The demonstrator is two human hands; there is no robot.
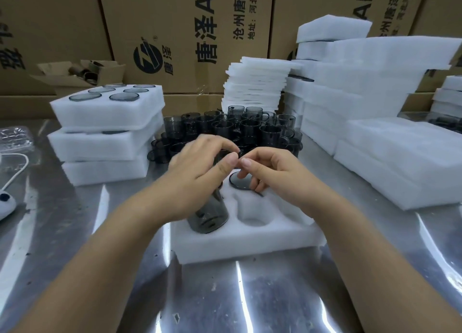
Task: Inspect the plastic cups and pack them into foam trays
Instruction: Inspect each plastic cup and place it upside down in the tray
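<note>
The smoke-grey transparent plastic cups with side handles (232,130) are judged to be light, rigid and smooth-walled, hence slippery under bare fingers and liable to scuffing or cracking if squeezed hard. A hold across the rim, or around the body below it, is advised; the handle is thin and is better not used as the sole hold.

One grey cup (210,214) stands tilted in the near-left pocket of the white foam tray (250,245) on the metal table (250,302). It is held from above by the left hand (197,175), whose fingers are curled over its upper part. The right hand (270,170) rests over a second cup (241,181) seated in a far pocket, only the dark rim of which is visible; its fingertips are drawn together near the left thumb, and whether anything is pinched cannot be told.

The near-right pocket (252,214) is empty. The unpacked cups stand clustered just behind the tray. At the left, a stack of filled foam trays (105,132) carries cups in its top layer. Blank foam sheets (257,82) are piled behind and to the right.
</note>
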